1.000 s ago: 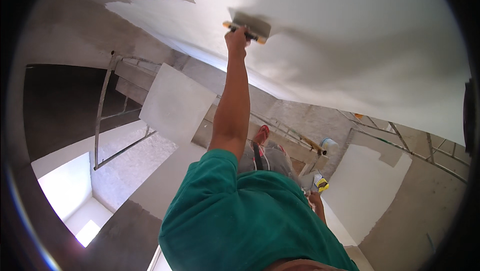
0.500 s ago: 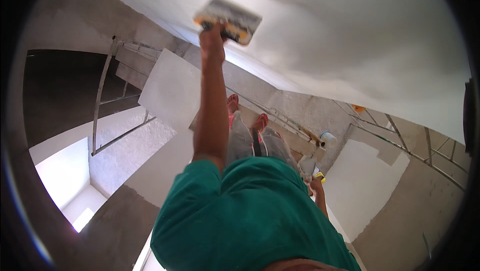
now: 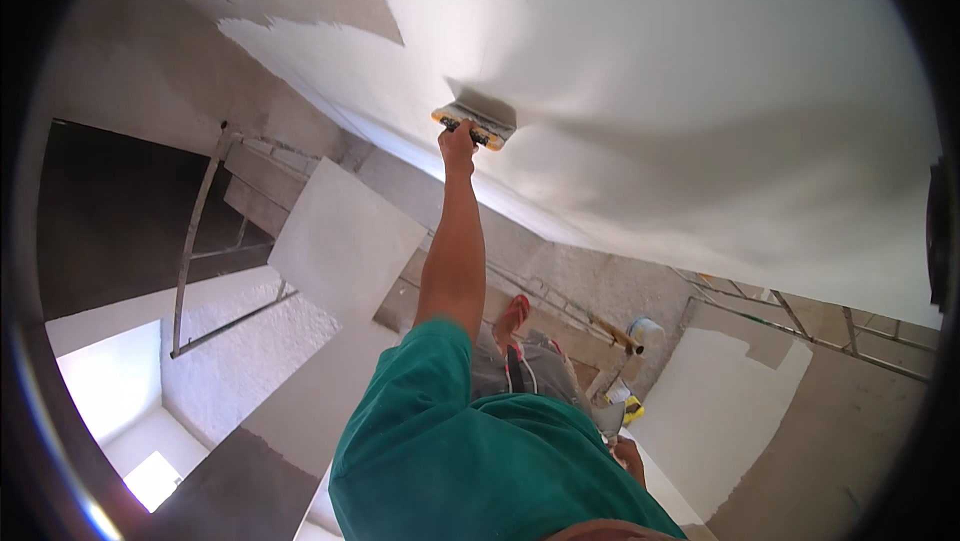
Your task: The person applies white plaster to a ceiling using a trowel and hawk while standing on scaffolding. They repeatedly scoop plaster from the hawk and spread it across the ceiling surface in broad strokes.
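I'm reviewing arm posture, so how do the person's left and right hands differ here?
The left hand is raised toward the white surface, while the right hand is low beside the green shirt. The left hand shows clearly, gripping a wide scraper; the right hand is partly hidden, with a yellow item near it and its grip unclear. Both hands are bare.

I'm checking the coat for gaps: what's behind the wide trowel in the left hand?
The white surface shows around the trowel, with a dark shadow beside it. The patch directly behind is covered, so its finish cannot be seen.
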The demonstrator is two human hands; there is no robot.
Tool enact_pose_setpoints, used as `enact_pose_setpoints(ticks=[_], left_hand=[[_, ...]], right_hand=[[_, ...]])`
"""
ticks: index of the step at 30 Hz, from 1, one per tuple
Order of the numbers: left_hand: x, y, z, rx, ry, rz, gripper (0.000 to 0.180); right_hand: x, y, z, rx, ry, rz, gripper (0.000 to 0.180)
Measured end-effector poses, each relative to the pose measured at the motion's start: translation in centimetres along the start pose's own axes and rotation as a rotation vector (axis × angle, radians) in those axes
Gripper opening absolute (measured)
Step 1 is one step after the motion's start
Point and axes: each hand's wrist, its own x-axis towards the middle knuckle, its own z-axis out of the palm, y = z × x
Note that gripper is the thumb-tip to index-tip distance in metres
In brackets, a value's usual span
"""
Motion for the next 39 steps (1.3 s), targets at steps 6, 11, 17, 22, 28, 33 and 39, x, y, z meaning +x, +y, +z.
enact_pose_setpoints(ticks=[6,11,17,22,28,33,39], left_hand=[[-6.0,7.8,3.8,-0.026,-0.038,0.159,0.015],[-14.4,20.7,8.4,-0.074,-0.124,0.357,0.018],[-26.4,36.1,16.1,0.104,-0.203,0.542,0.02],[-33.2,43.8,13.6,0.018,-0.3,0.8,0.025],[-20.6,24.6,2.8,-0.176,-0.269,0.427,0.03],[-5.7,4.4,-5.6,-0.081,0.073,0.028,0.012],[0.8,1.2,-4.7,0.053,0.118,-0.068,0.021]], right_hand=[[-0.8,-2.0,0.4,0.069,-0.065,-0.025,0.022],[-1.8,-6.7,-1.0,0.093,-0.109,-0.196,0.019],[7.5,-4.3,-1.3,0.037,-0.129,-0.249,0.016],[5.9,-7.6,-2.2,-0.068,-0.154,-0.265,0.018],[7.1,-2.4,-1.7,-0.046,-0.079,-0.252,0.014],[4.8,-0.8,-2.3,0.024,0.005,-0.1,0.009],[0.7,-0.5,-0.5,0.094,0.136,-0.005,0.013]])
